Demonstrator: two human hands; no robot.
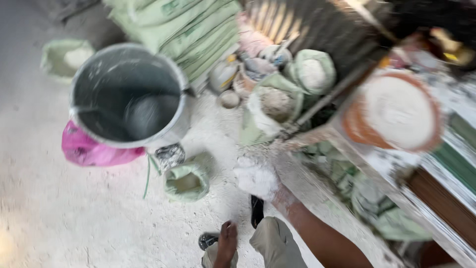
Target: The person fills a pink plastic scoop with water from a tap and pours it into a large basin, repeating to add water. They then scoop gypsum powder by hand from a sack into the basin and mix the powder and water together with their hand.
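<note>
Right hand [255, 177] caked all over in white powder, at the end of a bare forearm coming in from the lower right. Fingers seemingly drawn together, but too blurred to tell whether closed on anything or merely curled. Resting at the near edge of a dusty ledge [317, 173], just above the floor. Left hand out of view.

Just left of the hand, apart from it, a small green sack [187, 182] with its top rolled down and mouth open, lying on the powdered floor [64, 213]. Beside that, up and to the left, a crumpled silvery scrap [170, 155] and a thin green cord [147, 176] trailing down.

Further left, a large grey bucket [178, 124], upright, dark inside, streaked with white. Pink bag [89, 151] tucked against its lower left side, touching it. Beyond the bucket, at the upper left, another green sack [64, 57], well apart from the hand.

Above the hand, an open sack of pale powder [272, 106], top folded back, with a second rolled sack [313, 72] behind it and a small round bowl [229, 99] to its left. Stack of flat green sacks [193, 30] at the top, behind the bucket.

Off to the right, on the ledge, a round orange-rimmed basin [349, 124] filled with white powder.

Below the hand, a grey-trousered knee [275, 243] and dark sandals [257, 211].
</note>
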